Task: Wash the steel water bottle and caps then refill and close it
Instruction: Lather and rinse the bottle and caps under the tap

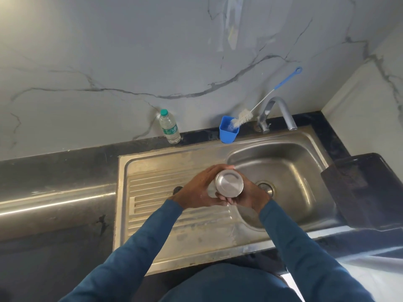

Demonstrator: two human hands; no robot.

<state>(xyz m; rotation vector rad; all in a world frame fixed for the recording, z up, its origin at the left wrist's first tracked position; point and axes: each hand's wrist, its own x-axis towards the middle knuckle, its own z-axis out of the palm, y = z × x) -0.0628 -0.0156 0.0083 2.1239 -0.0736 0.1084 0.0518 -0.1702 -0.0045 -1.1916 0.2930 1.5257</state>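
A: What do my hands hold?

B: My left hand [196,190] and right hand [250,196] both wrap their fingers [220,168] round the steel bottle [229,183], seen end-on, above the edge between the sink [283,162] basin and its ribbed draining board [157,192].

A: And at the back of the table [54,171]?

B: A plastic water bottle [170,127] stands by the wall; a blue cup [227,132] holds a bottle brush [244,117], just beside the tap [279,110].
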